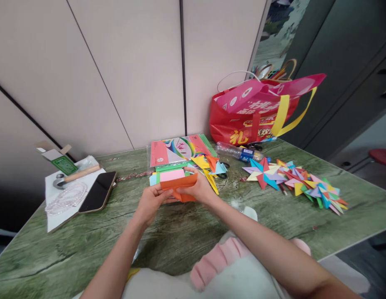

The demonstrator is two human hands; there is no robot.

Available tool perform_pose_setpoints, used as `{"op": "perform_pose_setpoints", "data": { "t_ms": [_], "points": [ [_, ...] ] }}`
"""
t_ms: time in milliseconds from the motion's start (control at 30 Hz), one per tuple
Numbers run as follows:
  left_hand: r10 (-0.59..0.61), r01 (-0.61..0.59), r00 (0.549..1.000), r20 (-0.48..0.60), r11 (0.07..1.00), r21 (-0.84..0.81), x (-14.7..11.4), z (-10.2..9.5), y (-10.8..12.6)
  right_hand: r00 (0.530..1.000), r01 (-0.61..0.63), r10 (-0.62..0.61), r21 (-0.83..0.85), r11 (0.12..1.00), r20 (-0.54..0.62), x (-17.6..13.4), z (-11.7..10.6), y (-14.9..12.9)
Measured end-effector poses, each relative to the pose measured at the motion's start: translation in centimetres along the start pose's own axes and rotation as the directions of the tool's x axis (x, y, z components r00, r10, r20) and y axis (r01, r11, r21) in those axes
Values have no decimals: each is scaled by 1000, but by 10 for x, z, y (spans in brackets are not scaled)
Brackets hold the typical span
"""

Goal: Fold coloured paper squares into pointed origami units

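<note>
Between my two hands, above the green marbled table [96,249], is a partly folded sheet of orange paper [183,182]. My left hand [151,201] pinches its left side, thumb toward the middle. On the right side, my right hand [199,189] grips it with the thumb in front and fingers behind. Just behind the paper lies a stack of coloured paper sheets [168,175], partly hidden by it. Folded yellow paper pieces [206,168], with orange and blue ones among them, rest right of the stack, partly over dark-handled scissors [223,175].
Multicoloured paper stars [264,172] lie at the right. A red gift bag [243,118] and plastic bottle [239,152] stand behind. At left are a phone [98,192], hammer [79,174], beads [67,198] and green box [62,162]. A paper pack [171,151] lies by the wall.
</note>
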State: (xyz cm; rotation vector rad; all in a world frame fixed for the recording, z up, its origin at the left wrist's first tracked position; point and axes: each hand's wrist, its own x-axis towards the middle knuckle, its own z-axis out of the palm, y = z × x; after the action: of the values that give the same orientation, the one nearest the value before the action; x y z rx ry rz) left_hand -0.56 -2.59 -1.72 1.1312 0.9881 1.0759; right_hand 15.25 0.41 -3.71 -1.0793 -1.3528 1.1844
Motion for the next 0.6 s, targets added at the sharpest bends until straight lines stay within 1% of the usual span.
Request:
{"op": "perform_pose_setpoints", "data": {
  "t_ms": [100, 200, 400, 600],
  "points": [
    [-6, 7, 998, 55, 1000, -15, 0, -3, 2, 996, -88, 86, 79, 993, 33, -1, 0, -4],
    [-19, 20, 997, 77, 1000, -21, -1, -5, 2, 990, -132, 122, 154, 979, 74, -2, -1, -5],
    [-29, 30, 999, 35, 999, -12, -1, -4, 0, 980, -186, 163, 218, 958, 117, -3, -1, -5],
    [-47, 47, 999, 0, 999, 0, -1, -1, 1, 977, -193, 170, 194, 962, 131, -2, -2, -6]
  ]
}}
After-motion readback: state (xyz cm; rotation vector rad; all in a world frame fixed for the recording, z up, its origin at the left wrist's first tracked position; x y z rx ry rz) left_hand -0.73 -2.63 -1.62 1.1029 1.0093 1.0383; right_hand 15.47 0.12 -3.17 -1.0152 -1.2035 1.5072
